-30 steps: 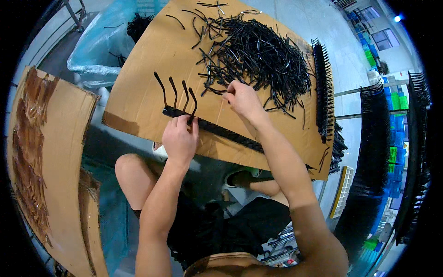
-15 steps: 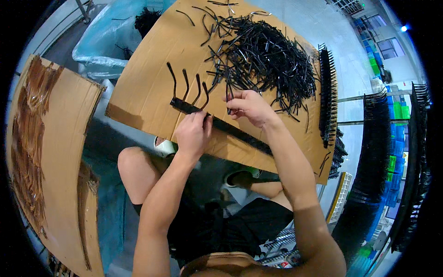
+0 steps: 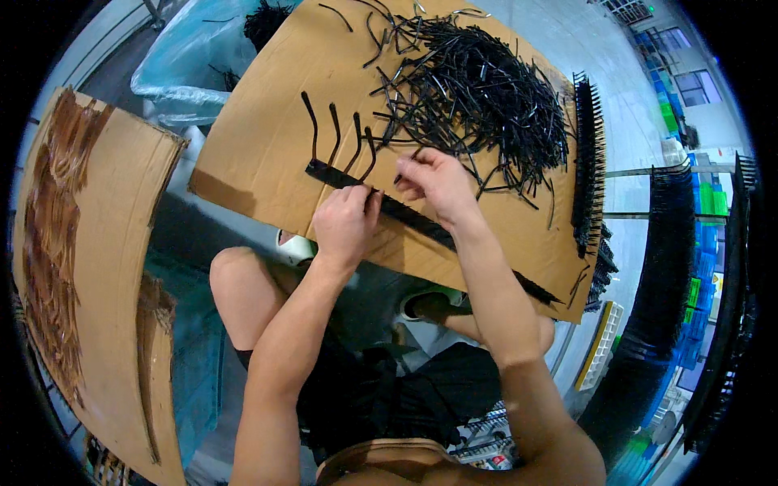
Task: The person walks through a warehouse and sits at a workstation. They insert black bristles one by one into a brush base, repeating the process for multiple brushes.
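Observation:
A long black slotted bar lies slantwise across the near part of a cardboard sheet. Several thin black eyeglass temples with bent tips stand up from its left end. My left hand is closed around the bar just right of these temples, its fingertips partly hidden. Just above the bar, my right hand pinches a thin black temple, mostly covered by the fingers. Beyond the right hand, a large loose pile of black temples covers the far right of the cardboard.
A filled bar of black temples lies along the cardboard's right edge. At left stands another cardboard sheet with brown pieces. Clear blue plastic holds black pieces at the upper left. Racks of black pieces hang at right.
My right hand has come slightly closer to the left hand, and the temple in it has tipped from upright to slanted. The left hand stays on the bar. The whole view has shifted slightly.

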`<state>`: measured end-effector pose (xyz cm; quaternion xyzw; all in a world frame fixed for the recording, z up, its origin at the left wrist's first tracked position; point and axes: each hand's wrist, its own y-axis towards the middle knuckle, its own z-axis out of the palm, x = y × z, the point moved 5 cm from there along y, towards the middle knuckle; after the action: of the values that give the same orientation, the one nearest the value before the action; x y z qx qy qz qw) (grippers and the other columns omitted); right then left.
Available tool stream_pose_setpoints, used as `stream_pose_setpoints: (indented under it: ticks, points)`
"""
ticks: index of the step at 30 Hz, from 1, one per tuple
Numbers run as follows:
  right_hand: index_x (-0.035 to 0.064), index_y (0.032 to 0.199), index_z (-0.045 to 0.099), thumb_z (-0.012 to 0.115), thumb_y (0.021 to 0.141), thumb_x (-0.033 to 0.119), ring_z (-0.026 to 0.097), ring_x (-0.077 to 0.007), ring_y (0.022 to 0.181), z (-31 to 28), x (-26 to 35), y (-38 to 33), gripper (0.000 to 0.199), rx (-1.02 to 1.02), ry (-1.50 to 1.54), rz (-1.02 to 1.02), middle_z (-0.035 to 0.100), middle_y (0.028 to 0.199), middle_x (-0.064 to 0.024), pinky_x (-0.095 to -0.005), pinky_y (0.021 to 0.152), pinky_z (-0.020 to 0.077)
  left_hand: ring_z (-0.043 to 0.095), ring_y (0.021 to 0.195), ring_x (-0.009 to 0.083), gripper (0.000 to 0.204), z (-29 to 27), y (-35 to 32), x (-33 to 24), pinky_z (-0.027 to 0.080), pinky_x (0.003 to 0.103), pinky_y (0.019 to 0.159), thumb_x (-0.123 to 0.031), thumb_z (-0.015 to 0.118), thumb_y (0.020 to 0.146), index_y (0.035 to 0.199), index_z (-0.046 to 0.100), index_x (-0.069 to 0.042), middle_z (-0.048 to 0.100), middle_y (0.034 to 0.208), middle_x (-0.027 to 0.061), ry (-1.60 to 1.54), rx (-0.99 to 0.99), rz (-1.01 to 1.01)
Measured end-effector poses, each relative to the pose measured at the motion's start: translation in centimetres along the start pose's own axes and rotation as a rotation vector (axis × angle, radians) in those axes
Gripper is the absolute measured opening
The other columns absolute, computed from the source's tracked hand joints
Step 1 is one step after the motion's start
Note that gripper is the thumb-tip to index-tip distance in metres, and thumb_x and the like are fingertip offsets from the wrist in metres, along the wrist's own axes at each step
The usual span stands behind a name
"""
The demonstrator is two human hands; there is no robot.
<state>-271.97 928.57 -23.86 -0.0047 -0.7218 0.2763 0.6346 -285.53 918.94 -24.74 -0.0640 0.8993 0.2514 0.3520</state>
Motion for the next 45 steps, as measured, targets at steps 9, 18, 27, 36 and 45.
stream_pose_setpoints:
  ticks: [9, 18, 27, 36, 45]
  points:
    - [0.0119, 0.115, 0.061, 0.056, 0.087, 0.012, 0.061, -0.0339, 0.092, -1.3, 2.6, 1.7, 0.028, -0.055, -1.128, -0.295, 0.065, 0.097, -0.0124, -0.0402, 0.079, 0.0506, 0.064, 0.073, 0.0287, 0.015, -0.1, -0.1, 0.1, 0.051, 0.037, 0.065, -0.019, 0.07, 0.082, 0.085, 0.065, -0.005, 0.066, 0.08, 0.0107, -0.023, 0.004, -0.024]
    - [0.0039, 0.086, 0.058, 0.058, 0.078, 0.009, 0.058, -0.0275, 0.088, 1.3, 1.9, 4.9, 0.01, 0.152, -1.624, -1.041, 0.052, 0.097, -0.0102, -0.0347, 0.075, 0.0523, 0.063, 0.072, 0.0285, 0.015, -1.6, 1.1, 2.1, 0.051, 0.039, 0.064, -0.019, 0.069, 0.08, 0.081, 0.064, -0.005, 0.064, 0.077, 0.0107, -0.047, -0.006, -0.2]
    - [-0.001, 0.096, 0.061, 0.061, 0.087, 0.018, 0.063, -0.0191, 0.07, 0.7, 2.4, 6.6, 0.021, 0.001, -0.366, -0.086, 0.063, 0.079, -0.0118, -0.0301, 0.062, 0.0516, 0.062, 0.073, 0.0304, 0.015, -1.2, 0.2, 1.5, 0.05, 0.04, 0.063, -0.02, 0.067, 0.082, 0.081, 0.063, -0.006, 0.065, 0.079, 0.0107, 0.036, 0.001, -0.099]
    - [-0.0035, 0.081, 0.063, 0.062, 0.076, 0.015, 0.066, -0.0238, 0.061, 1.6, 1.8, 5.1, 0.019, 0.036, -1.022, -0.089, 0.066, 0.069, -0.0166, -0.0351, 0.063, 0.0538, 0.063, 0.073, 0.0297, 0.013, -1.3, 0.5, 1.0, 0.05, 0.039, 0.063, -0.018, 0.068, 0.082, 0.081, 0.063, -0.005, 0.065, 0.078, 0.0105, -0.014, -0.042, -0.103]
    - [-0.0003, 0.102, 0.059, 0.071, 0.083, 0.007, 0.06, -0.01, 0.07, 3.1, 2.1, -1.0, 0.023, -0.065, 0.073, -0.25, 0.065, 0.084, -0.0045, -0.0233, 0.063, 0.0484, 0.064, 0.074, 0.0303, 0.013, -0.9, 0.4, 0.9, 0.051, 0.039, 0.064, -0.017, 0.069, 0.082, 0.085, 0.066, -0.005, 0.066, 0.081, 0.0116, -0.007, -0.051, -0.025]
